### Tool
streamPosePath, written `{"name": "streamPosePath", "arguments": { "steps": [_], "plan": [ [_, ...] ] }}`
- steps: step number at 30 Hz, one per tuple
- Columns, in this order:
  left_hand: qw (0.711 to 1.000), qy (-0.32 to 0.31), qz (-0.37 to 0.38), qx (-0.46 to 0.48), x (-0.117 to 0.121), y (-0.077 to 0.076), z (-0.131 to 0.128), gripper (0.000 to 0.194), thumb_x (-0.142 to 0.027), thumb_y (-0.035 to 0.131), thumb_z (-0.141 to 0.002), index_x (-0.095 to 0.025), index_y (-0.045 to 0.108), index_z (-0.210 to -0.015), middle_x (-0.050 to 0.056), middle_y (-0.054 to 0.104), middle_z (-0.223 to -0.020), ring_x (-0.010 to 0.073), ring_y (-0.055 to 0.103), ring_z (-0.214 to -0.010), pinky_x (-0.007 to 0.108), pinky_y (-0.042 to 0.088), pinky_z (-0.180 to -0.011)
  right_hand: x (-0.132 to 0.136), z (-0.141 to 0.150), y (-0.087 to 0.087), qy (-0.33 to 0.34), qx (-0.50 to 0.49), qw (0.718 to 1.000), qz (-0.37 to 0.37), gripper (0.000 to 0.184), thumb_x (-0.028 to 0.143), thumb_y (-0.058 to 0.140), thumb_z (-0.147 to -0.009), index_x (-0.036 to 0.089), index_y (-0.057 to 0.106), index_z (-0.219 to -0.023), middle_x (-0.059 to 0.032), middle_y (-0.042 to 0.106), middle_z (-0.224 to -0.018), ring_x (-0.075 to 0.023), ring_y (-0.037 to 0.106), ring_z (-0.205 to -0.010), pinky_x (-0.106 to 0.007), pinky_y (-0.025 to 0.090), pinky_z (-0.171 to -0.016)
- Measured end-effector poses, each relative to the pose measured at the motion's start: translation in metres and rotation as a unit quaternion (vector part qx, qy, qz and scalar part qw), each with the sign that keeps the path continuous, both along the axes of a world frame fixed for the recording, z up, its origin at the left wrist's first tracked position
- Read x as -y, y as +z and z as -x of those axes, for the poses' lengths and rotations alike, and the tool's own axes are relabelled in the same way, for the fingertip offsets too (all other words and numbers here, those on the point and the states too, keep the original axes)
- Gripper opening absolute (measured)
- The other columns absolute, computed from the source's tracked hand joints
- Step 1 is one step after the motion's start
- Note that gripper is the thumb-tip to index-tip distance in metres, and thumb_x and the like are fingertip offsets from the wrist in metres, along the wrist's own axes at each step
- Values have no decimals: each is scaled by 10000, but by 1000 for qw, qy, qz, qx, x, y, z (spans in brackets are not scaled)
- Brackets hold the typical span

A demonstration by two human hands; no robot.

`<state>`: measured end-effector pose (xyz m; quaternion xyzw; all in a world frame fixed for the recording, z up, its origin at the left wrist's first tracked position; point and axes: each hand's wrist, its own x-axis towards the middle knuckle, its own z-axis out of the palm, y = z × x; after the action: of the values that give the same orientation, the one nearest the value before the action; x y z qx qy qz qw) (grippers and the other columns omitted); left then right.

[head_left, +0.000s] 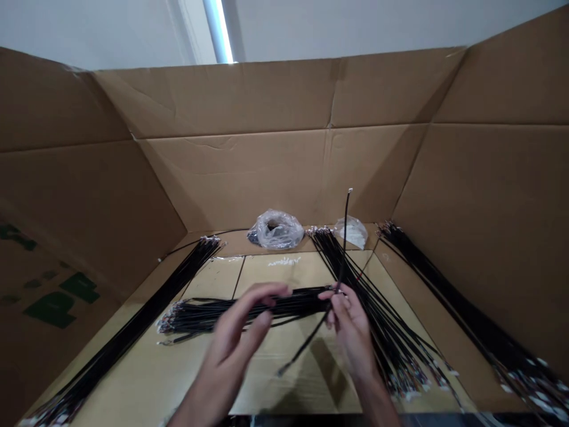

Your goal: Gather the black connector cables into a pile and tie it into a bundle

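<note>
Black cables, four bundles, inside a cardboard box (284, 101). Crosswise bundle (249, 308) mid-floor; left bundle (137, 318) diagonal; centre-right bundle (382, 320) diagonal, crossing behind the right hand (351, 332); far-right bundle (457, 296) along the wall. Two plastic bags at the far wall: clear bag (275, 230), whitish bag (353, 232). Right grip pinches one loose cable (344, 237), its end standing up past the fingers. Left hand (231, 338) spread, fingers curved, over the crosswise bundle; contact cannot be told. Box walls on three sides; cardboard floor (284, 379) shows between bundles, with room nearest the person.
</note>
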<state>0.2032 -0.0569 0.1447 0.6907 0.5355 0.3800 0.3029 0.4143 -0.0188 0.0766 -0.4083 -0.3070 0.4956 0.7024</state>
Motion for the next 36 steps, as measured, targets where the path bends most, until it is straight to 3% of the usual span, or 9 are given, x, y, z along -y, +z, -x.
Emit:
{"name": "streamPosePath", "arguments": {
  "steps": [5, 10, 13, 15, 17, 22, 25, 29, 36],
  "plan": [
    [988, -118, 80, -52, -54, -31, -42, 541, -491, 469, -933, -222, 493, -1402, 101, 592, -1398, 242, 553, -1278, 410, 411, -1100, -4, 56, -37, 66, 32, 997, -24, 398, 588, 674, -801, 242, 581, -974, -8, 684, -810, -148, 608, -691, -262, 512, -664],
    [985, -122, 8, -122, -61, -46, -48, 320, -387, 441, -939, -222, 703, -1019, 81, 754, -1046, 228, 694, -984, 324, 517, -900, 1, 98, -75, 71, 37, 997, 23, 632, 738, 646, -695, 235, 613, -1076, -102, 694, -1076, -275, 632, -1051, -370, 514, -879],
    [980, -122, -18, -157, -58, -49, -37, 359, -404, 399, -961, -239, 684, -818, 37, 743, -795, 183, 702, -756, 244, 526, -727, 5, 92, -70, 140, 108, 984, 25, 477, 651, 650, -745, 207, 655, -922, -72, 708, -858, -250, 658, -876, -342, 517, -775],
    [979, -118, -31, -164, -54, -53, -24, 381, -424, 381, -972, -244, 664, -791, 15, 727, -730, 161, 695, -679, 207, 514, -657, 7, 71, -56, 201, 167, 965, 13, 385, 578, 651, -784, 195, 633, -749, -37, 671, -701, -200, 631, -710, -301, 491, -671],
    [980, -105, -49, -162, -47, -56, -9, 376, -452, 381, -975, -249, 659, -824, 0, 732, -716, 148, 704, -654, 180, 509, -620, 8, 39, -38, 224, 162, 961, 14, 361, 543, 686, -780, 186, 629, -774, -23, 668, -671, -164, 603, -636, -273, 465, -623],
    [976, -88, -121, -158, -29, -56, 25, 343, -491, 430, -955, -269, 667, -846, -27, 771, -765, 121, 718, -605, 127, 502, -549, 13, -36, -4, 66, 3, 998, 1, 499, 575, 732, -750, 214, 586, -1063, 39, 595, -583, -93, 419, -468, -211, 321, -468],
    [974, -88, -133, -162, -22, -56, 35, 335, -507, 450, -942, -289, 688, -851, -34, 775, -741, 130, 725, -589, 121, 504, -522, 16, -54, 6, -32, -48, 998, -15, 423, 547, 742, -754, 211, 611, -975, 65, 506, -528, -79, 352, -450, -206, 288, -451],
    [974, -80, -111, -179, -23, -62, 40, 349, -541, 470, -917, -302, 708, -829, -24, 792, -807, 169, 752, -661, 143, 524, -541, 16, -58, 9, -88, -64, 994, -6, 383, 538, 769, -726, 196, 618, -815, 63, 478, -520, -68, 340, -450, -198, 297, -442],
    [966, -39, -28, -253, -38, -66, 67, 283, -471, 518, -873, -307, 745, -917, 9, 793, -924, 232, 747, -837, 270, 577, -723, 12, -85, 1, -182, -64, 981, -6, 453, 515, 864, -601, 180, 644, -813, 62, 513, -543, -63, 388, -476, -194, 348, -453]
  ]
}}
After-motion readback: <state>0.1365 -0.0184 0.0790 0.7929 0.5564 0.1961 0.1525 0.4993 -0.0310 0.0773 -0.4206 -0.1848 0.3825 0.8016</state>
